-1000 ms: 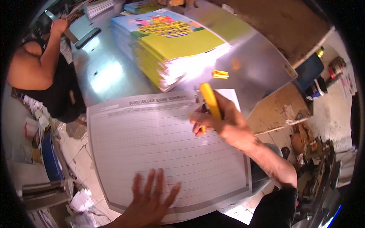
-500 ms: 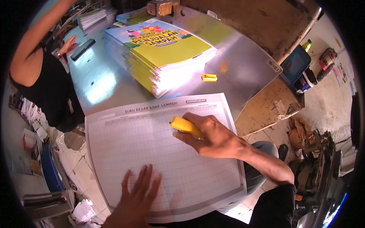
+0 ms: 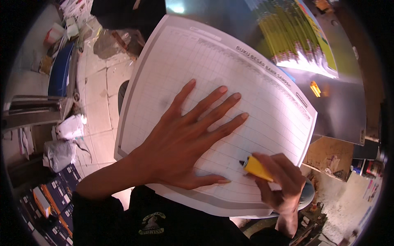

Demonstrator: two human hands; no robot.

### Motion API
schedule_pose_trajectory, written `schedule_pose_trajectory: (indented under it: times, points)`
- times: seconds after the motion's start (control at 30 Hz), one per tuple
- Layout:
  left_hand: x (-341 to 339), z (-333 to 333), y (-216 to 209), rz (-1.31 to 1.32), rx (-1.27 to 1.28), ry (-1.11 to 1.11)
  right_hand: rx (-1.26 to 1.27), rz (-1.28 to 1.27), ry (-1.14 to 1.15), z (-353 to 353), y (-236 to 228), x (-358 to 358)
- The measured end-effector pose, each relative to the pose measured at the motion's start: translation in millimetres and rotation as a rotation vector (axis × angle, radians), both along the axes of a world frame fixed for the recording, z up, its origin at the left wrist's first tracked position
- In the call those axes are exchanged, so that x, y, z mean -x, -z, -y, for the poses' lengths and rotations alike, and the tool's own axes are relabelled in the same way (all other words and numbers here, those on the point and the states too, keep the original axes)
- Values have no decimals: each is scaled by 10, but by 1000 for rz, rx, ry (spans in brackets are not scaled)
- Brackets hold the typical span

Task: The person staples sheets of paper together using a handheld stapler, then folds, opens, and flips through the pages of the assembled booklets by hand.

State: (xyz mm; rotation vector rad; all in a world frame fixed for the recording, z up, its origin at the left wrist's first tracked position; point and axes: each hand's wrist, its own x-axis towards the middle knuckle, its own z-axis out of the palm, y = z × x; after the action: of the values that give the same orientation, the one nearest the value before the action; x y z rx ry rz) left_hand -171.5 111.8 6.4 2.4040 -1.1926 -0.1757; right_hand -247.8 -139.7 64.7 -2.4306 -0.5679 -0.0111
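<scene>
- Head view: metal table; books near its front edge.
- Sheet overlaps that edge.
- Left hand: spread flat on sheet.
- Right hand: gripping yellow tool near sheet's right edge.
- Judged step: steadying sheet, positioning tool; next move calls for firm left palm.

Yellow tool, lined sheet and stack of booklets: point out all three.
Yellow tool (image 3: 258,167): head view, its yellow body.
Lined sheet (image 3: 262,119): head view, its bare lined face.
Stack of booklets (image 3: 287,33): head view, its green side.

Pale floor tiles lie beside a shiny table.
</scene>
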Motion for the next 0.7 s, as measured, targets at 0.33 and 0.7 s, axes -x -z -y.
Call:
schedule_pose_trajectory:
  times: [0.33,0.7]
  points:
    - [69,20,107,-56,70,-59,131,-50,-42,-107,73,85]
    - [64,29,171,-102,139,-65,329,47,-34,-196,49,111]
